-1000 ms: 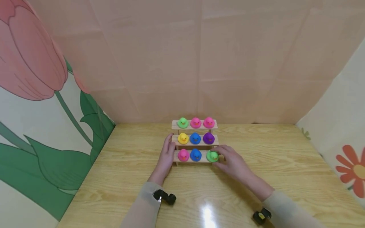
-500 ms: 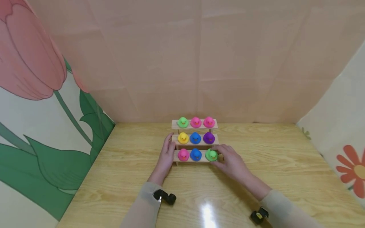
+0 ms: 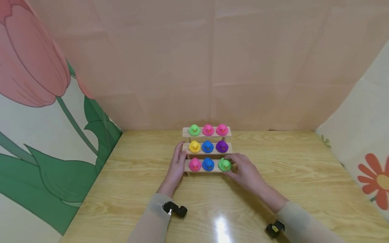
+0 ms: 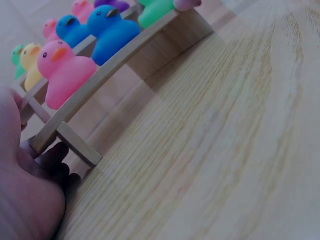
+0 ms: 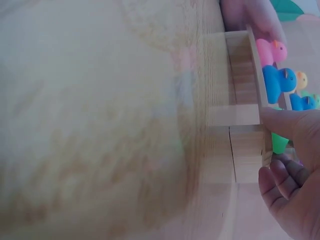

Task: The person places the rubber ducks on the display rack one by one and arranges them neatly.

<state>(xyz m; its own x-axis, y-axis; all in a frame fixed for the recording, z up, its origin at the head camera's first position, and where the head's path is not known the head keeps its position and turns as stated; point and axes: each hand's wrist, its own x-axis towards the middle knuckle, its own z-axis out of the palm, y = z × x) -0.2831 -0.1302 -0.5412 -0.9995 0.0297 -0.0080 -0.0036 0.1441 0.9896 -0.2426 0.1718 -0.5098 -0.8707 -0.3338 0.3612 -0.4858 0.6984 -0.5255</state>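
A small three-step wooden stand [image 3: 216, 166] carries rubber ducks in rows of three. My left hand [image 3: 176, 166] holds the stand's left side; in the left wrist view its dark fingers [image 4: 52, 157] curl under the end of the lowest step. With thumb and fingers, my right hand [image 3: 247, 171] pinches a green rubber duck [image 3: 225, 165] at the right end of that step. In the right wrist view the thumb [image 5: 282, 120] covers much of this duck. Beside it sit a blue duck [image 3: 208, 164] and a pink duck [image 3: 195, 164].
On the middle step are a yellow duck [image 3: 194, 146], a blue duck and a purple duck [image 3: 222, 146]. The top step holds a green duck [image 3: 194, 130] and two pink ones. A wood-grain table [image 3: 143, 158] lies beneath, with a pinkish wall [image 3: 170, 67] behind.
The green duck has shifted slightly left along the lowest step, with my right hand moving along with it. My left hand stays at the stand's left side.
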